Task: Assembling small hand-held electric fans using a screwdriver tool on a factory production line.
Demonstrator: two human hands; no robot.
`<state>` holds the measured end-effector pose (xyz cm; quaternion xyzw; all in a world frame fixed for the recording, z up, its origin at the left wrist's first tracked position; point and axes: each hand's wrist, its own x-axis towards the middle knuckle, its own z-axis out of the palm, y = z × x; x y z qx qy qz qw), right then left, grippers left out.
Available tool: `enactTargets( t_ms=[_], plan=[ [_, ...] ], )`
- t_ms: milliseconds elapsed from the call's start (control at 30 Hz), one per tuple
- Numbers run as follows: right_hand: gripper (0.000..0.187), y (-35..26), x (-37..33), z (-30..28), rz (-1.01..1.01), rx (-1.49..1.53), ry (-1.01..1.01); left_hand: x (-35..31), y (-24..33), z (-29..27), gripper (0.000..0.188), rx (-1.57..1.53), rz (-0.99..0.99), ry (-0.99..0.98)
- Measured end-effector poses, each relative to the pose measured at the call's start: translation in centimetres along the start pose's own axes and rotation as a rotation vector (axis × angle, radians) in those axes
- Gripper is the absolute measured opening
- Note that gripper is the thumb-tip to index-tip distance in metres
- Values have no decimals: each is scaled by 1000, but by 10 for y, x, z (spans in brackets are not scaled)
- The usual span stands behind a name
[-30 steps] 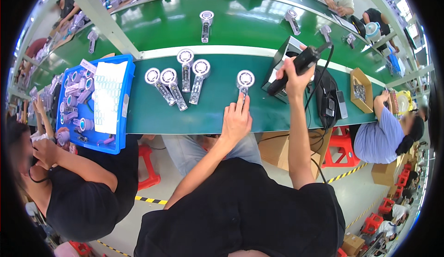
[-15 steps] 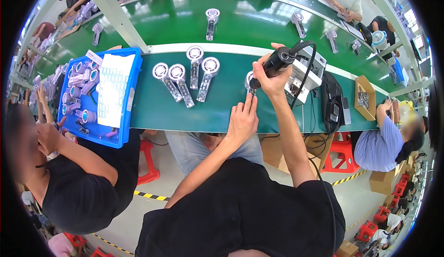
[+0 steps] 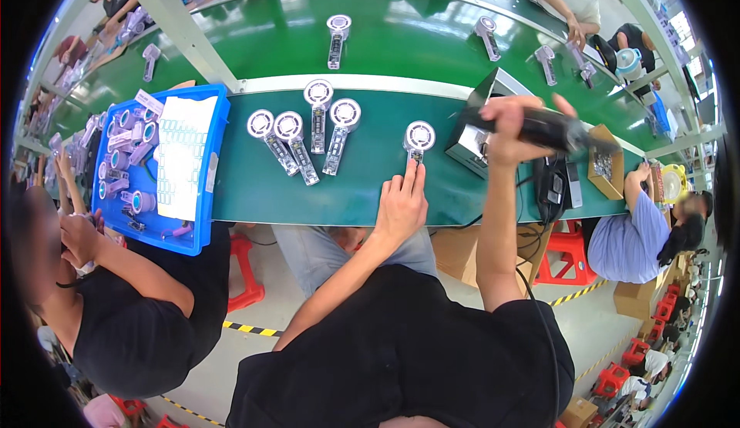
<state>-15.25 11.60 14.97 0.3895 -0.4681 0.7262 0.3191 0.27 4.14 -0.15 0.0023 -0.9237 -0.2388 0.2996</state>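
Note:
My left hand (image 3: 404, 201) holds the lower handle of a handheld fan (image 3: 420, 134) against the green bench, index and middle fingers stretched along it. The fan has a round white head, and its handle shows inner parts; the lower end lies hidden under my fingers. Raised to the right of it, my right hand (image 3: 506, 131) is wrapped round a black electric screwdriver (image 3: 544, 129), which is smeared by motion and tilted toward the right, apart from the fan. Several similar fans (image 3: 318, 120) with clear handles lie grouped to the left of my hands.
A blue tray (image 3: 206, 197) with purple fan parts and a white sheet stands at the left. A grey metal box (image 3: 472, 144), a black cabled object (image 3: 550, 187) and an open carton of small parts (image 3: 606, 167) are at the right. Beyond the rail runs a green belt (image 3: 416, 35) carrying fans.
My right hand has swung the screwdriver up off the fan and to the right, turning it sideways. The fan's head is uncovered. My left hand stays on the handle.

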Motion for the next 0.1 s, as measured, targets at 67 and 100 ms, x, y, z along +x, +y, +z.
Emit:
enactTargets(
  t_ms=[67,100],
  plan=[
    [66,4,25,-30,-256,-131,144,0,1,1,58,-4,-9,-1],
    [59,8,31,-49,-257,-342,203,0,2,2,58,-12,-5,-3]
  ],
)
